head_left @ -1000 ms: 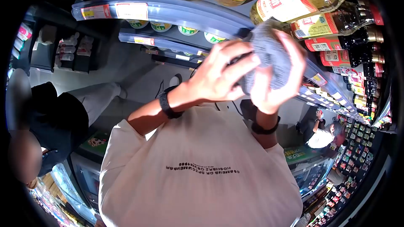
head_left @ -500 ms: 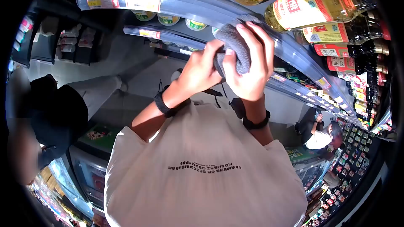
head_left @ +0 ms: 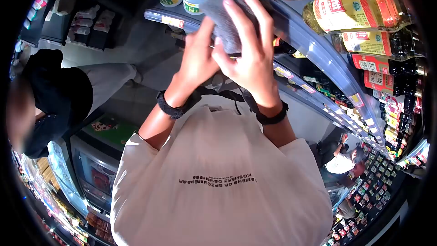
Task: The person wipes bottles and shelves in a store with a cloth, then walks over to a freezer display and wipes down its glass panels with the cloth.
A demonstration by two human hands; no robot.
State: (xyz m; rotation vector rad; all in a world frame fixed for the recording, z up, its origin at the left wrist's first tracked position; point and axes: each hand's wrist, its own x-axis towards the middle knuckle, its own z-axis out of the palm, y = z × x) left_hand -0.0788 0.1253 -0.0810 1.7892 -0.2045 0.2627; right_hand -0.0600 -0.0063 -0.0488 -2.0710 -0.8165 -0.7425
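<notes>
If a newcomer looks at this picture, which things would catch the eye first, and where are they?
Probably first the fuzzy grey cloth at upper centre, held in the bare right hand, with the bare left hand at its edge. Next, perhaps, the transparent bottle of yellow liquid with a red and cream label, upper right. The broad white shirt with small dark lettering fills the bottom centre.

Both forearms (head_left: 156, 125) slant up and inward, bringing the hands close together. The right hand (head_left: 251, 61) stretches its fingers forward, slightly parted, thumb toward the left hand (head_left: 196, 61), whose fingertips I can't fully make out.
</notes>
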